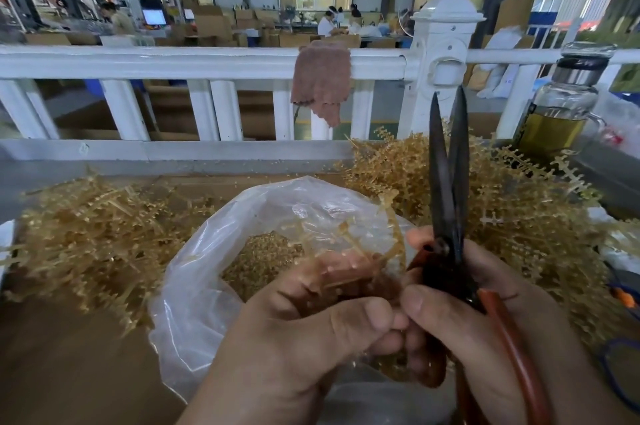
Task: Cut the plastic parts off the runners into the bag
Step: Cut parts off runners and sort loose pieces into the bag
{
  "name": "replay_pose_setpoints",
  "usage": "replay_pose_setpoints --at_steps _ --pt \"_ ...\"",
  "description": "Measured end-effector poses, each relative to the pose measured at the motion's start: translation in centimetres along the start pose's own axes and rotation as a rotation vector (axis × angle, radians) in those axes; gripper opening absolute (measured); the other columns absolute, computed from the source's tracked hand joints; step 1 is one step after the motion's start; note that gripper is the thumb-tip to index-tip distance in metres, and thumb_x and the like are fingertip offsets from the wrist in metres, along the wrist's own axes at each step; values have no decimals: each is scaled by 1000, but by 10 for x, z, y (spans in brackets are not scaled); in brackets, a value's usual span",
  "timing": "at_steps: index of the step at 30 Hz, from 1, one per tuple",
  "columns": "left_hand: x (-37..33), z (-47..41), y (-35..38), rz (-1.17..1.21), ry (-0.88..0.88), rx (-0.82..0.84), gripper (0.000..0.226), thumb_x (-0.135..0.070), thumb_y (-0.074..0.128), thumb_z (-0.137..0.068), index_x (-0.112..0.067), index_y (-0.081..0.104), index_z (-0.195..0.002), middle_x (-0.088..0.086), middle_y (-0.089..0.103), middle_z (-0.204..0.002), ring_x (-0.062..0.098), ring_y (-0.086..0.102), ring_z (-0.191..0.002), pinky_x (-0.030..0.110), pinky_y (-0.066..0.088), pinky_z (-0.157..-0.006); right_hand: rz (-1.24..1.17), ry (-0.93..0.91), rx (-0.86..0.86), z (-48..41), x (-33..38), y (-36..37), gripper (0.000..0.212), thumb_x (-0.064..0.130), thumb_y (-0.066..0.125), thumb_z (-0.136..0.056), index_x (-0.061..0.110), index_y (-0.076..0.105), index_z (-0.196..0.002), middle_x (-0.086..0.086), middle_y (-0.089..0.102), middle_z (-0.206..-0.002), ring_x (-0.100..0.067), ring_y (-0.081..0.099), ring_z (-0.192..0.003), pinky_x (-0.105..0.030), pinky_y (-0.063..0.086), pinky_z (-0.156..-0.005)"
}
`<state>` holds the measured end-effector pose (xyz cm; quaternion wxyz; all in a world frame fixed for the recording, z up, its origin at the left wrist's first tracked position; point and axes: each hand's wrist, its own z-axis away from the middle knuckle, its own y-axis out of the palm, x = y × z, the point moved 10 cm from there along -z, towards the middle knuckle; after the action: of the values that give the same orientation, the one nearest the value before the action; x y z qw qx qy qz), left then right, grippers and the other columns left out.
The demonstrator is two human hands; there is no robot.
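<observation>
My left hand (311, 331) grips a bunch of amber plastic runners (349, 248) over the mouth of a clear plastic bag (204, 289). Small cut amber parts (263, 260) lie in the bottom of the bag. My right hand (485, 324) holds black scissors (446, 182) with red-brown handles, blades pointing up and slightly parted. The two hands touch at the thumbs, just right of the bag.
Heaps of amber runners lie left (90, 230) and right (512, 202) of the bag on a brown surface. A white railing (207, 60) with a pink cloth (322, 85) runs behind. A glass bottle of yellow liquid (561, 105) stands at the right.
</observation>
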<state>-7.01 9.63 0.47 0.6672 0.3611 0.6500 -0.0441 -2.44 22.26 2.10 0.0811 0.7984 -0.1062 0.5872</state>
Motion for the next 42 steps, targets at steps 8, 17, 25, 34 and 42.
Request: replay_pose_setpoints --at_steps 8,17,25,34,42 --pt "8 -2 -9 -78 -19 -108 22 -7 87 -51 -2 76 -69 28 62 -58 34 63 -50 28 51 -43 78 -54 26 4 12 6 41 22 82 -67 37 72 -104 -6 68 -70 -17 68 -51 -18 51 -46" --pt "-20 0 -46 -74 183 -346 11 -10 76 -52 -9 75 -62 22 68 -64 26 66 -49 29 49 -38 575 54 217 9 5 23 62 76 59 -55 69 47 -115 26 67 -92 3 63 -94 -38 41 -104" --pt "-47 5 -92 -28 335 -528 10 -21 67 -72 -15 73 -68 10 71 -70 19 73 -61 22 53 -46 759 178 318 3 -1 18 63 89 53 -55 79 32 -113 29 59 -105 11 56 -97 -10 44 -85" --pt "-53 9 -95 -83 366 -508 12 -33 78 -71 -22 77 -77 9 75 -84 20 75 -75 23 56 -58 930 43 342 -1 2 16 60 80 58 -60 67 36 -115 44 48 -110 25 45 -98 7 34 -78" --pt "-51 9 -84 -129 371 -473 9 -23 69 -80 -22 75 -74 12 74 -81 18 73 -70 24 56 -56 960 26 378 1 3 21 64 88 50 -57 72 28 -115 52 39 -111 28 39 -100 5 39 -72"
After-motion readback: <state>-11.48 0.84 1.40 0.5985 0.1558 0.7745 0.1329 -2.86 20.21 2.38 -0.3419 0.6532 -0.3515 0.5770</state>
